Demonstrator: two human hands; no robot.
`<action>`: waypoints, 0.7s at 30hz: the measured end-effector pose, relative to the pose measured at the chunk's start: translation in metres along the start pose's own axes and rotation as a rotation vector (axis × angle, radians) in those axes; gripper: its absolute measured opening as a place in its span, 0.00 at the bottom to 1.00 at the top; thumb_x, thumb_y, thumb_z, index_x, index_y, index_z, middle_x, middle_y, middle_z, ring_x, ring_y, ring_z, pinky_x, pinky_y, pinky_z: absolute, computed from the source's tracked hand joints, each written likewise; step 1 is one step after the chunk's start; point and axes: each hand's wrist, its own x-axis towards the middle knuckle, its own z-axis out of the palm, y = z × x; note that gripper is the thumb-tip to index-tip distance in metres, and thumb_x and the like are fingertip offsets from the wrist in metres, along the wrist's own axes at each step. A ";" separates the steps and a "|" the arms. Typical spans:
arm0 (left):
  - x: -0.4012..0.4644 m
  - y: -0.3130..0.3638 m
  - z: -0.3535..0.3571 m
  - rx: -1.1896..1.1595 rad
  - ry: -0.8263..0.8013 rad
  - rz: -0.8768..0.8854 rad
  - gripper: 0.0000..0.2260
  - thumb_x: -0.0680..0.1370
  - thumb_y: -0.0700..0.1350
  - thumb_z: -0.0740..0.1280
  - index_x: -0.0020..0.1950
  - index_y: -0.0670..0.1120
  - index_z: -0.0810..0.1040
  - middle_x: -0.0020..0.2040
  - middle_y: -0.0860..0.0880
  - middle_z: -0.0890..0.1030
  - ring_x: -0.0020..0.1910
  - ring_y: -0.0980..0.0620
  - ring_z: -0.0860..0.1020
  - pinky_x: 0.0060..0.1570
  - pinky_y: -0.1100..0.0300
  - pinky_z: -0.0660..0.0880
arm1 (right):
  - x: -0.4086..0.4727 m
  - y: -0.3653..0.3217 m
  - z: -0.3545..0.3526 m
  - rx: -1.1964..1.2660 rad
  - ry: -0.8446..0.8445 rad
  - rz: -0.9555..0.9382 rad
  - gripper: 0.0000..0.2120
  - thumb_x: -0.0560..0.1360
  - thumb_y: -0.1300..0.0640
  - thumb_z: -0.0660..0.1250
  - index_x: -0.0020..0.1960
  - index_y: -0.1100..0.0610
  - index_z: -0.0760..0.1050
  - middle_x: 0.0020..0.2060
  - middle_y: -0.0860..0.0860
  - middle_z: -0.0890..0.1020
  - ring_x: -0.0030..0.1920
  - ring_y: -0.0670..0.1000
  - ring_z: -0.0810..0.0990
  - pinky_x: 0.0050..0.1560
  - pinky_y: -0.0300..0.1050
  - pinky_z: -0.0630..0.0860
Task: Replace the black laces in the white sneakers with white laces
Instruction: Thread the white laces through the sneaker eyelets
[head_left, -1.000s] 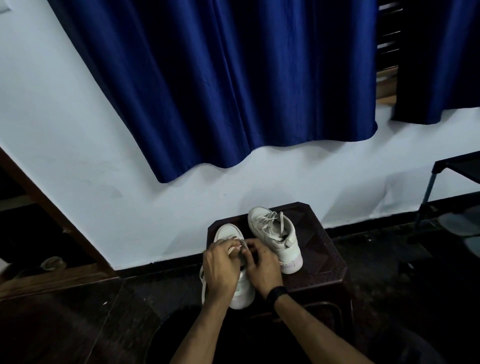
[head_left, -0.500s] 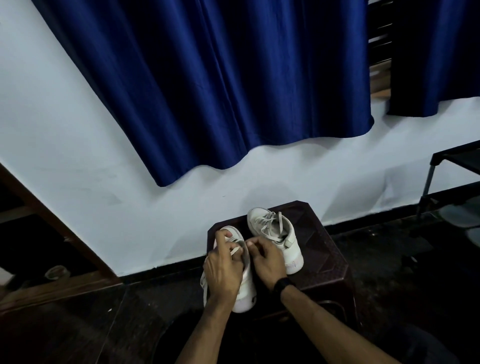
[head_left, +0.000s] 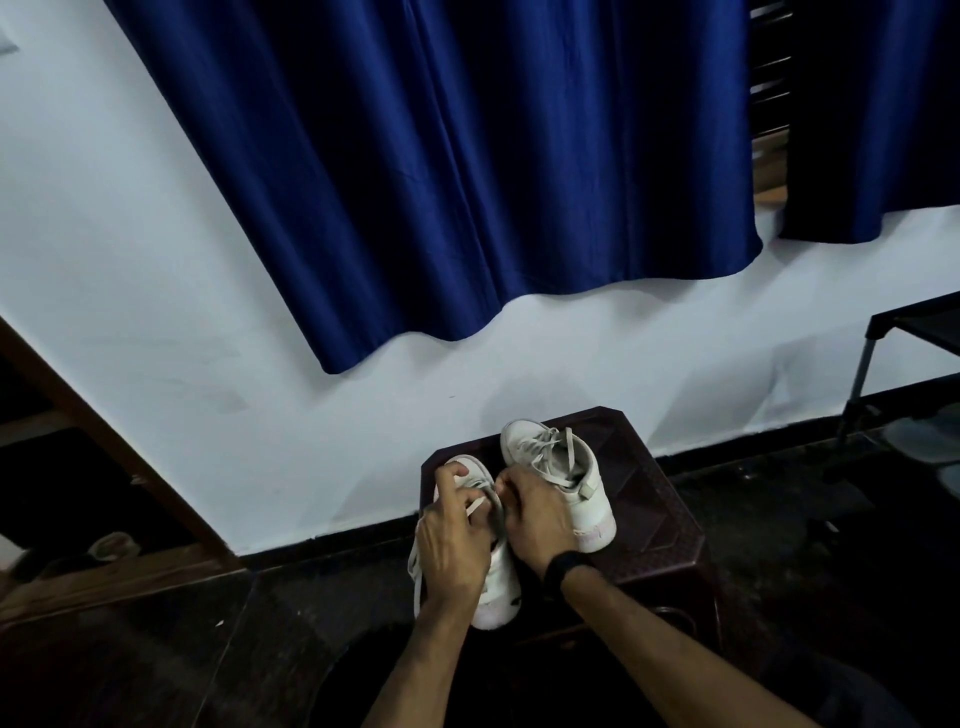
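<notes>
Two white sneakers stand on a dark brown plastic stool (head_left: 654, 525). The near sneaker (head_left: 501, 587) lies under both hands, its toe pointing at the wall. My left hand (head_left: 454, 540) pinches a white lace (head_left: 475, 505) over the sneaker's opening; a loose lace end hangs down the shoe's left side. My right hand (head_left: 535, 512), with a black wristband, holds the lace at the sneaker's right edge with curled fingers. The far sneaker (head_left: 558, 478) sits to the right, threaded with a pale lace, untouched. No black lace is visible.
A white wall with dark blue curtains (head_left: 467, 182) rises right behind the stool. A black metal rack (head_left: 883, 364) stands at the right, a wooden door frame (head_left: 104, 441) at the left. The floor is dark tile.
My hands shifted slightly on the near sneaker while working the lace; the left thumb now reaches farther toward the toe. The camera view moved a little. The far sneaker stayed put.
</notes>
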 end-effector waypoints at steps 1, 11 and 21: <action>0.000 0.001 0.000 0.012 -0.002 0.000 0.21 0.72 0.41 0.73 0.59 0.52 0.65 0.47 0.55 0.85 0.47 0.44 0.83 0.42 0.50 0.77 | 0.000 -0.001 0.001 -0.037 0.000 0.007 0.06 0.78 0.55 0.63 0.44 0.56 0.73 0.36 0.47 0.78 0.36 0.46 0.73 0.39 0.38 0.64; 0.000 0.008 -0.006 0.246 -0.024 0.119 0.17 0.70 0.42 0.73 0.57 0.50 0.74 0.40 0.47 0.84 0.39 0.41 0.82 0.32 0.51 0.74 | -0.003 -0.004 0.016 0.060 0.228 0.213 0.09 0.75 0.60 0.67 0.41 0.55 0.68 0.33 0.46 0.74 0.35 0.49 0.71 0.37 0.41 0.62; -0.002 0.001 -0.004 0.246 0.052 0.230 0.09 0.71 0.44 0.62 0.48 0.51 0.80 0.37 0.50 0.83 0.39 0.48 0.81 0.42 0.54 0.73 | 0.020 -0.031 -0.004 0.382 0.421 0.269 0.08 0.82 0.59 0.55 0.45 0.56 0.69 0.38 0.52 0.81 0.41 0.54 0.80 0.49 0.51 0.76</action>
